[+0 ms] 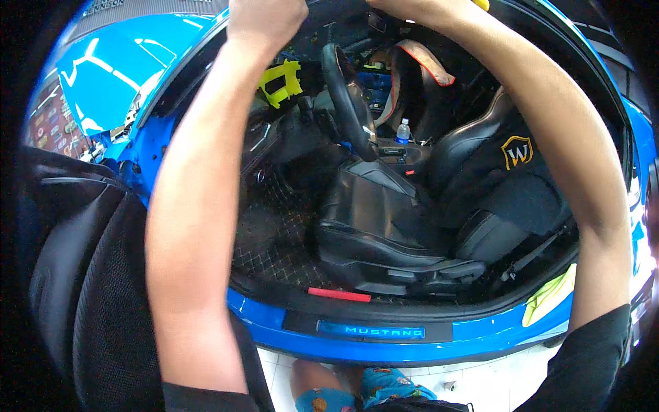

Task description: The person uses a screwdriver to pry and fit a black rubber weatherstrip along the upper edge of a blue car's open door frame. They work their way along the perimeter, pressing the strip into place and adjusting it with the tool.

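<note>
Both arms up at the blue car's door opening

Left hand looks clenched above the steering wheel, on what I can't tell. Right hand is cropped off, grip unknowable. Left's nearer the wheel, which runs top to bottom.

Bright light from above, dim cabin, strong fisheye bend

Light falls from above and glares in white patches on the blue car body at the upper left, with a softer sheen along the blue door sill. The black seat and the footwell lie in deep shadow, with little detail. Both forearms are evenly lit. Straight edges curve hard toward the rim, the corners go black, and the picture is soft and slightly grainy at its edges.
</note>
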Available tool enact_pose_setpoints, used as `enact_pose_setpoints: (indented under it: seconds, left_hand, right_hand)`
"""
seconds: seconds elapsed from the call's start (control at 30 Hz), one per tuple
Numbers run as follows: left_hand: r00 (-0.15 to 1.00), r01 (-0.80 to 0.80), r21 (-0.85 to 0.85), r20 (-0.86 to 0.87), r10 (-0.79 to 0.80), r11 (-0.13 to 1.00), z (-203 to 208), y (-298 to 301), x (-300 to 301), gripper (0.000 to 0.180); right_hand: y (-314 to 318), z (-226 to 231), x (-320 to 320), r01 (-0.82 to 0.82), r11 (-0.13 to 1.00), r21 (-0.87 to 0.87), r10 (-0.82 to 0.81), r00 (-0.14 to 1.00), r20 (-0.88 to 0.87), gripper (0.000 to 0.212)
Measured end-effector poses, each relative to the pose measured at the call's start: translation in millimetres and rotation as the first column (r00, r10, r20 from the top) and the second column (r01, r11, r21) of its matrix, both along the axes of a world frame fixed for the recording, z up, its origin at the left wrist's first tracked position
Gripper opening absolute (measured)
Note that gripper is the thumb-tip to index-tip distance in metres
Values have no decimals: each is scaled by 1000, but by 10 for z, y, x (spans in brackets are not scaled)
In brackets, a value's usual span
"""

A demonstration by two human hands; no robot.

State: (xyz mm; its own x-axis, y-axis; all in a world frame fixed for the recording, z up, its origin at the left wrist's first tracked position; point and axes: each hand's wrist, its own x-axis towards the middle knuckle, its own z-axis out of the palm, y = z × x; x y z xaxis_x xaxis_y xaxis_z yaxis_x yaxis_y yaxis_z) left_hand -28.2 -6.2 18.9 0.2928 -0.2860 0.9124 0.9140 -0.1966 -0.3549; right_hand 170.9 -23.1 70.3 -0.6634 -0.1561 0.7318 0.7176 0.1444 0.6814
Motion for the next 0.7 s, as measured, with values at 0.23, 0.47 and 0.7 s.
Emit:
enact_pose_setpoints:
  seconds: [0.23,0.47,0.7]
  left_hand:
    - [999,28,98,16,-30,995,-4,75,-49,30]
    - [996,36,192,78,-52,981,-42,179,117,34]
    - [995,-1,68,95,-5,998,-64,229,31,31]
  right_hand:
    - [-18,-35,-95,66,981,-183,-70,997,-14,31]
    - [-194,-112,75,145,982,-123,-155,985,-73,34]
    - [-791,-1271,845,-561,586,-584,125,776,-619,45]
